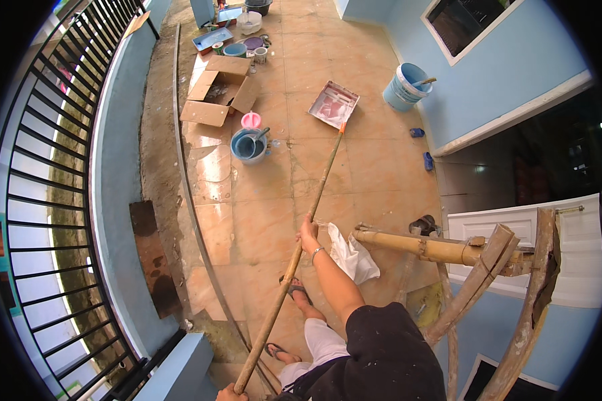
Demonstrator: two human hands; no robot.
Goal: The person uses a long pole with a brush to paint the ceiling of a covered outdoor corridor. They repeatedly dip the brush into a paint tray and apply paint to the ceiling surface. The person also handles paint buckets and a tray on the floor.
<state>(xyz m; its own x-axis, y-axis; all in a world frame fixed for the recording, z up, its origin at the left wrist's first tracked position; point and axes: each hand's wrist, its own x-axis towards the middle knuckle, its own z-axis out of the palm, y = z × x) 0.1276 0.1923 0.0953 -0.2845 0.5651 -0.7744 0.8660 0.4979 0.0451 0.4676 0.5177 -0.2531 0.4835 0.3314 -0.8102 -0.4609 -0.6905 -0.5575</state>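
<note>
A long bamboo pole runs away from me with a paint roller at its far end. The roller's orange grip sits at the near right corner of a paint tray smeared with pale paint, and the roller head looks to be lying in the tray. Midway along the pole my right hand is wrapped round it, a bracelet on the wrist. My left hand, partly cut off by the lower edge, is closed on the pole's near part.
Left of the tray stand a paint bucket with a scoop, a pink container and an open cardboard box. Another bucket is by the right wall. A bamboo scaffold and white sack are close on my right; a railing lines the left.
</note>
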